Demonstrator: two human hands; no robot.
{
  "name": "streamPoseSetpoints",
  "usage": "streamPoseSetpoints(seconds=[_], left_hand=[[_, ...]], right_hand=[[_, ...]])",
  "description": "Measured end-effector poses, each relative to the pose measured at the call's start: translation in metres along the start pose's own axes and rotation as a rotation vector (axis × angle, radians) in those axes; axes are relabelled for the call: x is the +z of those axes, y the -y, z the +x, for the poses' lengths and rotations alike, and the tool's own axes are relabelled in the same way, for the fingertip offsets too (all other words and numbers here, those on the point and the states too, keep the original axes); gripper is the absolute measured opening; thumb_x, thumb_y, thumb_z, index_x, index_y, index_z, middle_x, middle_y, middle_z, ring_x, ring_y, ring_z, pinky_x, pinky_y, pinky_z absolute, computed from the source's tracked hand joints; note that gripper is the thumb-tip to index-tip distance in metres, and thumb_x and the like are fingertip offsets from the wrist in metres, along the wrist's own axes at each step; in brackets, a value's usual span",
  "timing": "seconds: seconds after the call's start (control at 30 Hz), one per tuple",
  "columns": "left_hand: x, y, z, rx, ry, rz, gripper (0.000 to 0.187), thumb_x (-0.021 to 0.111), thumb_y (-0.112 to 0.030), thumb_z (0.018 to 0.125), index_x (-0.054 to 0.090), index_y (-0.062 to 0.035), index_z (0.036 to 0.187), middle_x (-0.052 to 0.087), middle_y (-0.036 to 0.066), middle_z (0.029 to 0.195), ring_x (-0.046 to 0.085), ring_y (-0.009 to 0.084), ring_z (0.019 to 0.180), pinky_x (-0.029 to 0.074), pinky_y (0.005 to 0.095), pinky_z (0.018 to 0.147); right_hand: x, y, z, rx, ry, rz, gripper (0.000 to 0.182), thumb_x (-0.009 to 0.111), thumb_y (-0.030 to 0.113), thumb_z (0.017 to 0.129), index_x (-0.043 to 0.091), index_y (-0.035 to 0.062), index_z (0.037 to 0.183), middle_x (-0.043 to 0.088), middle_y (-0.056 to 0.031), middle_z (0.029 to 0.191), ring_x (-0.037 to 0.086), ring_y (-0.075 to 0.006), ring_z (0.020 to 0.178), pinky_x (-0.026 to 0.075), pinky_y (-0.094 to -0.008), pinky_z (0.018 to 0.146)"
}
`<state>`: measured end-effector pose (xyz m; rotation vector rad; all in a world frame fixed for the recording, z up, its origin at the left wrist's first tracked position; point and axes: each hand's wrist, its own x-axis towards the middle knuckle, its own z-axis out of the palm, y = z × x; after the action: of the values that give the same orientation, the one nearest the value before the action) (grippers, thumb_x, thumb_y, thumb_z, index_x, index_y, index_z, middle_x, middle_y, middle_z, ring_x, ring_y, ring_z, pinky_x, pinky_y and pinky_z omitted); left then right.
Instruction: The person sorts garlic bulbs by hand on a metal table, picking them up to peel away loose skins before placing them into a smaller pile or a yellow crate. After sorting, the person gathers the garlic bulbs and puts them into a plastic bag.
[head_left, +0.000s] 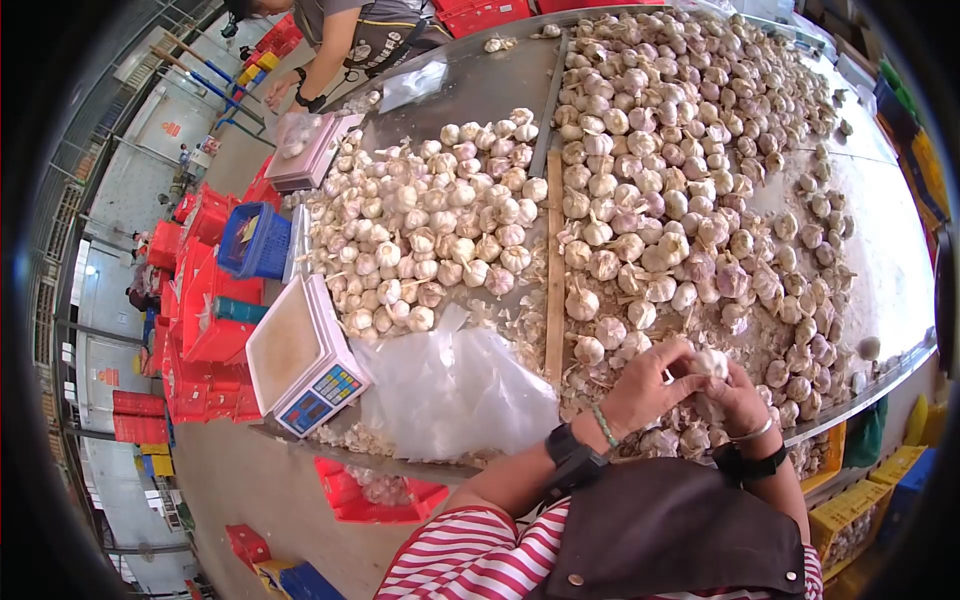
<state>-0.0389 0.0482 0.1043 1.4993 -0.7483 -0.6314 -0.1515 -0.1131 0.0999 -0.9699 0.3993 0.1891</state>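
A metal surface [480,85] is seen running from the upper centre to the lower right of the frame. It is divided by a wooden strip [555,280]. Garlic bulbs [430,230] are heaped left of the strip, and a larger spread of garlic [680,130] lies to its right. A weighing scale [300,355] and clear plastic bags [455,385] are placed at the lower left edge.

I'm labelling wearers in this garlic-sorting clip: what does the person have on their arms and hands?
Both hands are bare, no gloves. The left hand has a chunky black watch and a green bead bracelet at the wrist. The right hand has a thin silver bangle and a black band. Red-and-white striped sleeves cover the upper arms.
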Motion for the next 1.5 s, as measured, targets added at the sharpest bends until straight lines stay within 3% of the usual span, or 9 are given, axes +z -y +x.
streamPoseSetpoints(seconds=[0.23,0.37,0.63,0.77,0.9,0.97,1.03,1.3,1.5], left_hand=[[0.009,0.015,-0.012,0.156,0.161,0.513,0.040,0.071,-0.027,0.085,0.061,-0.0036,0.116,0.063,0.016,0.109,0.060,0.0341,0.102,0.049,0.0409,0.086],[0.032,0.050,-0.037,0.186,0.416,0.917,0.067,0.069,-0.043,0.084,0.048,-0.0174,0.141,0.037,0.017,0.150,0.030,0.0392,0.140,0.021,0.0569,0.112],[0.022,0.081,0.026,0.135,0.503,1.436,0.067,0.046,-0.047,0.096,0.020,-0.0295,0.154,0.004,0.013,0.162,0.003,0.0359,0.149,-0.001,0.0675,0.113],[-0.013,0.078,0.086,0.054,0.250,1.527,0.063,0.049,-0.045,0.096,0.029,-0.0271,0.152,0.012,0.013,0.161,0.013,0.0362,0.147,0.007,0.0679,0.112],[-0.010,0.059,0.098,0.313,-0.124,1.340,0.059,0.060,-0.036,0.092,0.042,-0.0125,0.144,0.035,0.017,0.148,0.032,0.0368,0.138,0.026,0.0555,0.113],[0.032,0.016,0.076,0.303,0.065,1.026,0.036,0.066,-0.023,0.086,0.061,-0.0043,0.116,0.061,0.015,0.114,0.059,0.0316,0.105,0.049,0.0409,0.091],[0.058,0.039,0.049,0.385,0.360,0.937,0.038,0.069,-0.023,0.082,0.061,-0.0039,0.114,0.061,0.015,0.096,0.058,0.0310,0.094,0.046,0.0425,0.089],[0.095,0.057,0.011,0.404,0.532,1.110,0.031,0.076,-0.014,0.066,0.064,-0.0106,0.093,0.059,0.011,0.094,0.051,0.0326,0.097,0.046,0.0415,0.085],[0.070,0.051,0.019,0.291,0.486,0.935,0.041,0.082,-0.018,0.061,0.064,-0.0084,0.097,0.062,0.009,0.094,0.052,0.0318,0.103,0.044,0.0405,0.092]], right_hand=[[-0.050,-0.013,-0.083,-0.273,-0.253,0.175,0.048,0.074,0.035,0.078,0.058,0.0065,0.113,0.065,-0.0074,0.090,0.062,-0.0185,0.072,0.051,-0.0301,0.061],[-0.084,-0.039,-0.150,-0.484,-0.409,0.419,0.048,0.066,0.045,0.088,0.055,0.0079,0.116,0.060,-0.0086,0.099,0.059,-0.0219,0.091,0.053,-0.0371,0.073],[-0.143,-0.156,-0.226,-0.447,-0.971,0.982,0.044,0.065,0.042,0.091,0.059,0.0066,0.116,0.067,-0.0103,0.095,0.067,-0.0264,0.080,0.058,-0.0418,0.065],[-0.182,-0.184,-0.243,-0.319,-1.113,1.057,0.038,0.060,0.044,0.093,0.058,0.0086,0.107,0.064,-0.0099,0.081,0.064,-0.0283,0.072,0.056,-0.0428,0.058],[-0.281,-0.208,-0.289,-0.843,-1.199,0.874,0.042,0.054,0.048,0.095,0.056,0.0100,0.112,0.065,-0.0110,0.097,0.064,-0.0313,0.088,0.056,-0.0459,0.073],[-0.247,-0.144,-0.291,-0.696,-1.388,1.059,0.038,0.053,0.040,0.097,0.055,0.0096,0.120,0.061,-0.0115,0.117,0.059,-0.0306,0.108,0.052,-0.0462,0.089],[-0.268,-0.122,-0.281,-0.690,-1.302,1.100,0.037,0.053,0.033,0.098,0.053,0.0097,0.127,0.057,-0.0125,0.128,0.053,-0.0291,0.120,0.047,-0.0423,0.099],[-0.166,0.028,-0.131,-0.090,-0.856,-1.301,0.038,0.071,0.028,0.082,0.064,0.0028,0.109,0.068,-0.0166,0.094,0.065,-0.0293,0.092,0.052,-0.0387,0.082],[-0.171,0.037,-0.065,0.348,-0.565,-1.697,0.033,0.065,0.019,0.075,0.069,-0.0015,0.100,0.069,-0.0232,0.100,0.067,-0.0336,0.096,0.054,-0.0424,0.081]])
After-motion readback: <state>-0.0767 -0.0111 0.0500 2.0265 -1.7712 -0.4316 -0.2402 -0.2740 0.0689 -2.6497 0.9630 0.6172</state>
